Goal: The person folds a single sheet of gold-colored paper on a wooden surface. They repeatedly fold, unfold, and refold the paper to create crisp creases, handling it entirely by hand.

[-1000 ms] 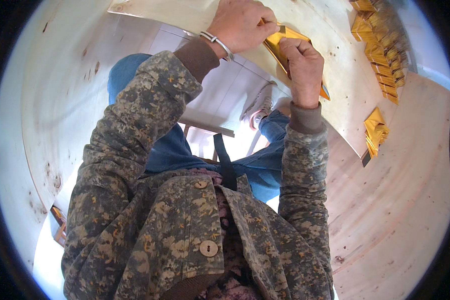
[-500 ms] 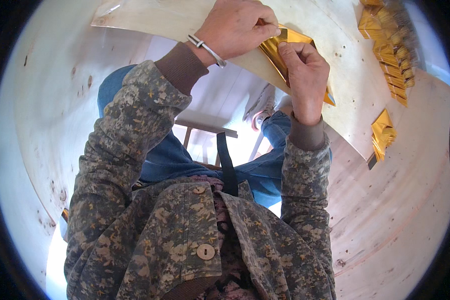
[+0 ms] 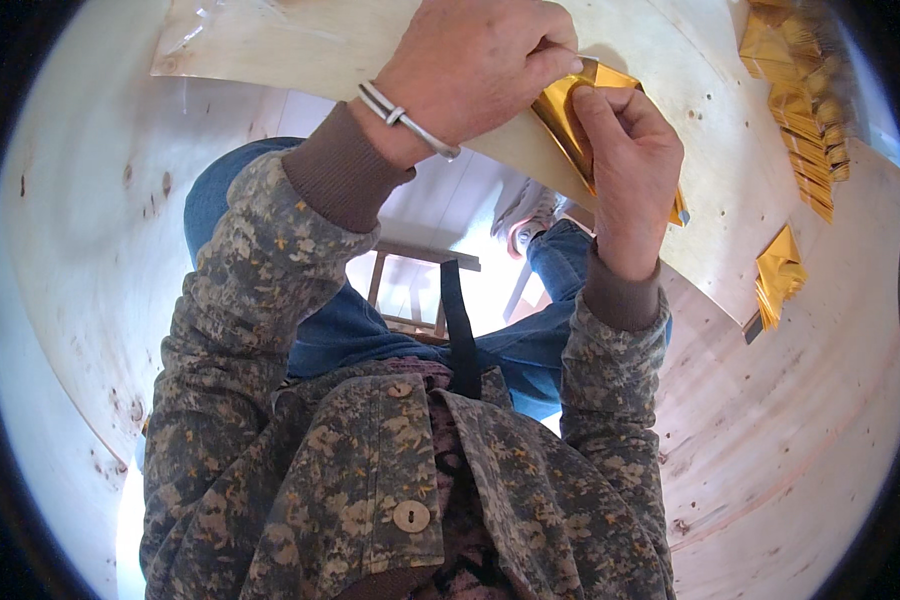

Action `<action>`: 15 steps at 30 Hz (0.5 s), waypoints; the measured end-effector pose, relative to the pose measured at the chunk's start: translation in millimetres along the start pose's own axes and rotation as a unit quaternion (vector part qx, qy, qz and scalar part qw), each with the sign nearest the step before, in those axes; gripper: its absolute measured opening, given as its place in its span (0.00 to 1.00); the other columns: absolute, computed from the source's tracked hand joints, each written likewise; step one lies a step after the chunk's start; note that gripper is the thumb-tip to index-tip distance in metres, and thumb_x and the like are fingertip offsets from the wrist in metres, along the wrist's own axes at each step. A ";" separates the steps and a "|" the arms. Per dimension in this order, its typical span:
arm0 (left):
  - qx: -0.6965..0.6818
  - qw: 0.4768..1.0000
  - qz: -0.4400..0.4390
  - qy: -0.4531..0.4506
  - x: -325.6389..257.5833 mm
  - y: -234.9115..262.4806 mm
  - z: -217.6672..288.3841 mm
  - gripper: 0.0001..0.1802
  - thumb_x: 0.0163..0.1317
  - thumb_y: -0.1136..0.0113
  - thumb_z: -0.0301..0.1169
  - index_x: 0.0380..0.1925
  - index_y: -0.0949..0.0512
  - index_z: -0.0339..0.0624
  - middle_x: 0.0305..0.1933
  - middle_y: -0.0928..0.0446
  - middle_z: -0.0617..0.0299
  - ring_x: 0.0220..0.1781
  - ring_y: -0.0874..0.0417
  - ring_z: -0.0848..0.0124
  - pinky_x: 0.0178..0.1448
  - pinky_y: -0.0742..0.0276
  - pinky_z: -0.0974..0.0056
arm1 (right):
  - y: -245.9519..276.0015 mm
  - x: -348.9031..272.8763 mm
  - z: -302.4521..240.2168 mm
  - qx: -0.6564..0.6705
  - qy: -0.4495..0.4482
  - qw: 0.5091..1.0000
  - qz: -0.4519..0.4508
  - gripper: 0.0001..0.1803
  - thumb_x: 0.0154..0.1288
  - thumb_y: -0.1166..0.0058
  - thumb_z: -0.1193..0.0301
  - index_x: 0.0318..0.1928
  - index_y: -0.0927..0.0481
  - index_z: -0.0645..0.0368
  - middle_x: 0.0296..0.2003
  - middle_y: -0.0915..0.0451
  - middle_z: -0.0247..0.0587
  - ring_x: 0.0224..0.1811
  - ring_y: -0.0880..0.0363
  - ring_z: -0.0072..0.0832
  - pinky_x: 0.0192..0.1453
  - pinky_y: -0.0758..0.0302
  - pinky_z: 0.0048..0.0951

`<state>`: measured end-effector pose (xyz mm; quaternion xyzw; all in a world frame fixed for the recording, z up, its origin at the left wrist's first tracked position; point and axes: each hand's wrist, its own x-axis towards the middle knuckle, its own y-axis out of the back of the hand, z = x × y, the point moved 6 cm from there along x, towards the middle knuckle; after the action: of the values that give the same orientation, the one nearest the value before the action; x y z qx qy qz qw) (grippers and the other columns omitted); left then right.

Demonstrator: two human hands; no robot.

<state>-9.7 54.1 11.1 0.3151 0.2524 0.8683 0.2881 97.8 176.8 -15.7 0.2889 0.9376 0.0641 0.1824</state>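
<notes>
Both my hands work on a piece of shiny gold foil paper [image 3: 567, 122] at the table's edge. Thumb and fingers of my left hand [image 3: 485, 72] pinch its upper left edge, close to a small darker flap. My right hand [image 3: 634, 170] presses its thumb and bent fingers together on the middle of the paper. One corner of the foil pokes out beyond the right wrist. The fingers cover part of the folds.
Right of my hands, a row of folded gold foil pieces [image 3: 798, 125] lies on the pale wooden table [image 3: 710, 200]. Nearer to me rests a single folded foil piece [image 3: 780, 272]. Below the table edge are my knees and a wooden frame [image 3: 425, 258].
The view has shifted a little, so the table things sit further right and lower. Both hands keep their pinch on the foil paper, and less of its dark flap shows.
</notes>
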 end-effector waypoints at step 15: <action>0.115 0.993 -0.029 0.006 -4.8 12.2 10.6 0.09 0.59 0.35 0.36 0.34 0.18 0.44 0.36 0.19 0.57 0.41 0.20 0.58 0.46 0.27 0.53 | 1.4 -3.2 -4.3 -0.009 0.005 0.999 0.040 0.07 0.65 0.39 0.75 0.34 0.17 0.69 0.28 0.16 0.35 0.28 0.22 0.15 0.33 0.25 0.17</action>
<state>-3.4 45.0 23.8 0.3332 0.3612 0.8269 0.2734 99.3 176.1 -10.4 0.3243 0.9255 0.0814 0.1779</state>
